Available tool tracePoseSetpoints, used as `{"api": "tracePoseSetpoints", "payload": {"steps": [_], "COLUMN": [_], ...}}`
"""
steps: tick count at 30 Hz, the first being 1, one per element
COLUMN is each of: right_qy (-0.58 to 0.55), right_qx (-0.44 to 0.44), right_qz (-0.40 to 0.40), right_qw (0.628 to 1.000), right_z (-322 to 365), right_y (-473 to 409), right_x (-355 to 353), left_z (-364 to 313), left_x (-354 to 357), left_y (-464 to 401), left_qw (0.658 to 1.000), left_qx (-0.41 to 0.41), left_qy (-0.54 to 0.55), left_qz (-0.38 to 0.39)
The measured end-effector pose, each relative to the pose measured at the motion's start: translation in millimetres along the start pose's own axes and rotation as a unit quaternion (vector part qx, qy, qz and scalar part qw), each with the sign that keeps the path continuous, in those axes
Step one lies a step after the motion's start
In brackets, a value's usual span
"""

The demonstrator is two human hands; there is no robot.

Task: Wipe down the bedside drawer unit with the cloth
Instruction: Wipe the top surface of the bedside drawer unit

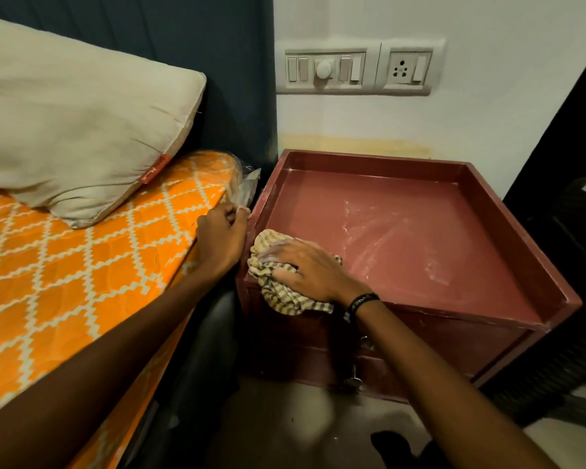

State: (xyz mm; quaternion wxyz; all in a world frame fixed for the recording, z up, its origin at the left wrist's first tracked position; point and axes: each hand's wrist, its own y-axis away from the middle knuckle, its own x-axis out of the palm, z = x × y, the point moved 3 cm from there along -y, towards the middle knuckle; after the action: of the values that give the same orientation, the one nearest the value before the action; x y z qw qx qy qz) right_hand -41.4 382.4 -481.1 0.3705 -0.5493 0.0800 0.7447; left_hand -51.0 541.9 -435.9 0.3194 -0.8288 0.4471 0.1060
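The bedside drawer unit (420, 231) is dark red wood with a raised rim around a recessed top, which shows pale wet or dusty streaks. A crumpled cloth (278, 292) with yellow and grey checks lies over the unit's near left corner and hangs a little over the front edge. My right hand (305, 269), with a black wristband, presses flat on the cloth. My left hand (222, 236) rests curled against the unit's left rim, between the unit and the mattress. A metal drawer handle (352, 379) shows on the front below.
A bed with an orange patterned sheet (82, 265) and a beige pillow (75, 130) stands close on the left. A switch panel (356, 71) is on the white wall behind the unit. Something dark stands at the right edge (572, 231).
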Motion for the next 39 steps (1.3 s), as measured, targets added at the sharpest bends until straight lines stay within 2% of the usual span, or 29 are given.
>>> {"api": "tracePoseSetpoints", "payload": {"steps": [3,8,13,17,20,27,31,39], "right_qy": [0.030,-0.006,0.013,0.010,0.008,0.063,0.081,0.113], "right_qx": [0.020,-0.049,0.054,0.025,0.030,0.146,0.182,0.289], "right_qz": [0.003,0.062,0.000,0.014,0.010,-0.033,-0.075,-0.164], "right_qw": [0.999,0.997,0.998,1.000,0.999,0.987,0.977,0.936], "right_z": [7.1,4.7,-12.9,13.5,8.8,-39.9,-58.5,-91.5], "right_y": [-2.1,15.1,25.2,24.8,41.5,115.8,154.6,191.8], "right_x": [6.3,-3.5,-14.9,-6.1,-11.0,-41.3,-64.2,-101.6], "left_z": [0.7,3.9,1.7,1.0,1.3,2.8,2.6,6.0], "left_x": [0.2,-3.8,-7.6,-6.1,-8.5,-7.9,-11.0,-17.5], "left_y": [1.6,7.3,12.1,14.1,13.2,8.8,8.3,8.0], "left_qw": [1.000,1.000,1.000,0.999,0.999,0.999,0.999,0.995], "left_qx": [0.008,-0.002,0.011,0.026,0.031,0.016,0.010,-0.042], "left_qy": [-0.003,0.014,0.001,-0.019,-0.026,-0.015,-0.004,0.057], "left_qz": [0.002,0.006,0.001,-0.003,0.008,0.027,0.037,0.071]}}
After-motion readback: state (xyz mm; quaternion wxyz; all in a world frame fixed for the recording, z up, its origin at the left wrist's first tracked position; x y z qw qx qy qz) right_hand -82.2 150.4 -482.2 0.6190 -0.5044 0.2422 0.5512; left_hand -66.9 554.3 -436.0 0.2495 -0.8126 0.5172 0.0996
